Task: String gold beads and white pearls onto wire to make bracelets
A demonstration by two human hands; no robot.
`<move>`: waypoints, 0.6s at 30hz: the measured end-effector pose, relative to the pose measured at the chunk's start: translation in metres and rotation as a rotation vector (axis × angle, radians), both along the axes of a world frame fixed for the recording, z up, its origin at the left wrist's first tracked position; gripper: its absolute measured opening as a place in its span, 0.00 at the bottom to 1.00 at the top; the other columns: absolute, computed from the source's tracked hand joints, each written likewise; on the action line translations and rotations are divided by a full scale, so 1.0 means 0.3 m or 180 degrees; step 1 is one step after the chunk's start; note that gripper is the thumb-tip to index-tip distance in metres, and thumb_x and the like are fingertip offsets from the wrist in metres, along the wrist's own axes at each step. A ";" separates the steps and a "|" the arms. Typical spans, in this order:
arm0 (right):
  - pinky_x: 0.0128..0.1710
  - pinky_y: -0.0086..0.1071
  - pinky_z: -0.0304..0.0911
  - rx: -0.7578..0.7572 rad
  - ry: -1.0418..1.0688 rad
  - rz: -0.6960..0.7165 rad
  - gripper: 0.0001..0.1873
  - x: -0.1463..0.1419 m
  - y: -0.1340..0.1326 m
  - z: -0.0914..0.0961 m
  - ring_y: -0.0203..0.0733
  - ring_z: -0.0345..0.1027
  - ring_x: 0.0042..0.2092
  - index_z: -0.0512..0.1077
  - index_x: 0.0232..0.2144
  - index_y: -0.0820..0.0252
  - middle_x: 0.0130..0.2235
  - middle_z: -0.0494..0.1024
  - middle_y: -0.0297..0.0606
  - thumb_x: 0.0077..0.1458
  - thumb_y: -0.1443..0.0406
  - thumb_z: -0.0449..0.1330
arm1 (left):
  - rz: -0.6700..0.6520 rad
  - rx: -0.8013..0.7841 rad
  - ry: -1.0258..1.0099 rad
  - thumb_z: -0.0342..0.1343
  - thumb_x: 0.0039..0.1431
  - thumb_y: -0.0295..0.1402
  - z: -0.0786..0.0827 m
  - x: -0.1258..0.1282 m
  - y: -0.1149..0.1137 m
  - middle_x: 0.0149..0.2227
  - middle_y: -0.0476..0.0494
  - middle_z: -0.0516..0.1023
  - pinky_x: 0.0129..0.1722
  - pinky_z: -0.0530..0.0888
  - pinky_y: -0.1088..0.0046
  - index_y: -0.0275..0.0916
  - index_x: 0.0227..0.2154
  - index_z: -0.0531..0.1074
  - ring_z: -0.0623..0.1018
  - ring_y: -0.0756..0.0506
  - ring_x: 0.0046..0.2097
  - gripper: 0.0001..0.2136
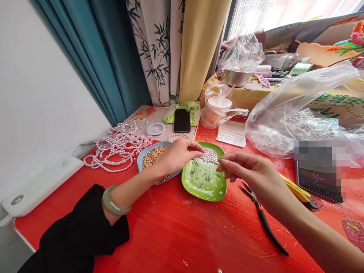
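Over the green plate [203,191], my two hands face each other a short way apart. My left hand [182,153], a pale bangle on its wrist, has thumb and forefinger pinched beside the white pearl beads [209,155]. My right hand [246,165] pinches with its fingertips at the plate's right edge. Whatever either pinch holds is too small to make out. Partly behind my left forearm, a blue plate [140,161] holds many gold beads [153,156]. A thin clear line [224,232] curves over the red table below the green plate.
Black-handled pliers [264,220] and a yellow-handled tool [295,189] lie by my right forearm. Pearl strands [119,146] pile up at left. Behind are a phone [182,120], a thread spool [156,129], a bagged cup [217,106] and a large plastic bag [270,129].
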State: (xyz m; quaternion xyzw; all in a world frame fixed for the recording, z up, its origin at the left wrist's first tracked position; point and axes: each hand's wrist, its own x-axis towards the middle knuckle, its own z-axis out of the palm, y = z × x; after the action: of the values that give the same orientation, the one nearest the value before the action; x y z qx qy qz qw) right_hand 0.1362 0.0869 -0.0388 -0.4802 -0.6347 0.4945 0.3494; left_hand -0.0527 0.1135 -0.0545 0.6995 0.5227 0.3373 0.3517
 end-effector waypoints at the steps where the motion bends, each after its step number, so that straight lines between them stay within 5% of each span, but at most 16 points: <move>1: 0.26 0.28 0.61 0.0012 0.0007 -0.0048 0.10 0.003 0.001 -0.001 0.34 0.66 0.26 0.74 0.26 0.62 0.25 0.77 0.37 0.49 0.59 0.61 | -0.0001 0.0151 0.0243 0.56 0.51 0.27 -0.010 -0.001 0.010 0.32 0.41 0.80 0.35 0.71 0.70 0.33 0.31 0.77 0.76 0.47 0.33 0.06; 9: 0.26 0.29 0.61 0.0004 0.0068 -0.0070 0.11 0.006 0.001 -0.008 0.35 0.65 0.26 0.73 0.26 0.62 0.25 0.76 0.36 0.48 0.59 0.61 | -0.0289 0.0569 0.0883 0.55 0.51 0.23 -0.070 0.045 0.044 0.30 0.40 0.79 0.41 0.67 0.64 0.36 0.27 0.79 0.74 0.43 0.35 0.07; 18: 0.26 0.28 0.60 -0.0045 0.0095 -0.0025 0.09 0.002 -0.001 0.002 0.34 0.64 0.25 0.73 0.25 0.61 0.24 0.75 0.34 0.49 0.60 0.61 | -0.0443 0.0446 0.0702 0.57 0.48 0.22 -0.101 0.061 0.042 0.28 0.40 0.76 0.43 0.65 0.60 0.36 0.23 0.78 0.72 0.41 0.39 0.06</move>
State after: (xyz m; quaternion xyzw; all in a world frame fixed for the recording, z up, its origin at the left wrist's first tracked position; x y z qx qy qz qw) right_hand 0.1367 0.0866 -0.0382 -0.4777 -0.6240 0.5047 0.3574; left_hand -0.0344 0.1262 -0.0848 0.7897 0.4836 0.2688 0.2650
